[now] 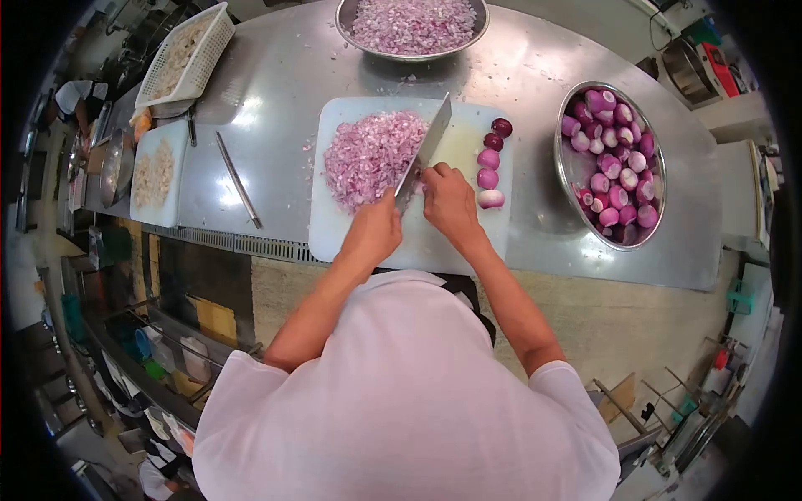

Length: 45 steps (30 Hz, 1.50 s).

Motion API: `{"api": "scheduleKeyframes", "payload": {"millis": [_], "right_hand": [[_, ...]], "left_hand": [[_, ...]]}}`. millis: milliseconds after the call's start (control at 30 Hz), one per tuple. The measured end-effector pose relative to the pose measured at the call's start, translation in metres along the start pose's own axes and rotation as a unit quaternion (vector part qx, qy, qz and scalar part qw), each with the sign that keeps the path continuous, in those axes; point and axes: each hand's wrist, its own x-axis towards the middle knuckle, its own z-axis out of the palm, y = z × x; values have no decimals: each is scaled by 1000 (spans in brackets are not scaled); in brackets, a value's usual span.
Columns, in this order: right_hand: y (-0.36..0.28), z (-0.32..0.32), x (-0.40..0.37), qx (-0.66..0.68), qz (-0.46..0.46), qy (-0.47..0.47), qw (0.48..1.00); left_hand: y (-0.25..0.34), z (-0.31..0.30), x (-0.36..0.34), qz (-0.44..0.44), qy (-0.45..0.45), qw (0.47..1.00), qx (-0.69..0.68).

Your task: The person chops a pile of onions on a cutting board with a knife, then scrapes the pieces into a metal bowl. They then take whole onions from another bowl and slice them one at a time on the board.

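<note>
My left hand (373,227) is closed around the handle of a broad kitchen knife (430,142), its blade angled up and away over a white cutting board (493,230). Left of the blade lies a heap of chopped red onion (368,159). My right hand (452,204) has its fingers curled down close to the blade's right face, on a red onion mostly hidden by the fingers and knife. Peeled red onions (488,179) stand in a row along the board's right side.
An oval steel bowl (561,159) of peeled onions sits to the right. Ahead is a steel bowl (409,58) of chopped onion. On the left are a metal rod (238,179), a second board (164,213) with pale pieces, and a white basket (209,54). Another person (79,96) stands far left.
</note>
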Motion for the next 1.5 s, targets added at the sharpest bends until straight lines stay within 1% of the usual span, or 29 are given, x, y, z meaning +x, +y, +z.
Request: {"api": "scheduleKeyframes", "payload": {"millis": [100,167,233,300,367,400,500,533,567,633,667,700,767,800,867,900,967,1000,1100,1167,1200,1233,1300,1333,1367,1433,1467,1500], "right_hand": [[2,-1,-5,-9,1,4,1000],[5,-2,-4,3,-10,3,1000],[2,-2,-2,3,-3,7,1000],[1,0,-7,0,11,0,1000],[4,-1,-5,8,-17,30,999],[6,-2,-6,6,-18,31,999],[5,1,-2,19,-8,35,999],[4,1,-2,12,-10,40,999],[5,1,-6,4,-12,41,999],[5,1,-11,9,-12,30,999],[7,0,-8,14,-14,28,999],[7,0,-7,15,-15,33,999],[7,1,-8,22,-2,32,999],[6,1,-8,23,0,30,999],[4,-1,-8,6,-6,29,1000],[6,-1,-9,4,-7,29,1000],[9,1,-9,36,-22,53,998],[8,2,-7,38,-23,57,997],[7,2,-13,28,-3,45,999],[8,1,-10,27,-24,56,998],[10,0,-8,26,-26,60,998],[11,2,-11,32,-18,57,998],[11,4,-9,42,-8,56,998],[9,2,-8,31,-6,52,998],[9,1,-11,19,-4,45,999],[10,2,-14,30,-12,49,998],[12,3,-13,42,-19,60,997],[12,4,-14,43,-18,63,997]], "left_hand": [[-1,9,21,21,0,1000,-3],[8,-2,10,20,3,1000,-13],[12,-7,2,-16,-9,1000,-16],[5,6,10,-21,-5,1000,-6],[1,11,24,7,-9,1000,-7],[6,1,20,17,1,999,-27],[9,1,5,9,25,999,-22],[7,8,11,-13,-4,1000,-5],[5,11,16,-16,-7,1000,-6],[14,5,25,29,7,1000,0],[18,-5,19,14,-18,1000,-16],[18,-4,13,17,-17,1000,-13],[12,4,5,-4,7,1000,-7],[8,10,11,-6,5,1000,-6],[1,22,25,41,10,999,0],[6,17,21,42,12,999,-2],[18,-5,11,11,-7,1000,-8],[17,-2,13,12,-6,1000,-4],[12,15,13,-21,-15,1000,1],[10,11,25,22,-5,1000,-15],[14,2,18,44,10,999,-32],[17,1,11,46,10,998,-28],[23,2,4,-20,-16,1000,-13],[18,12,9,0,-2,1000,2],[14,15,13,-3,-5,1000,-1],[15,11,24,41,-5,999,4],[18,9,19,43,-3,999,4],[24,4,7,13,-7,1000,-2]]}}
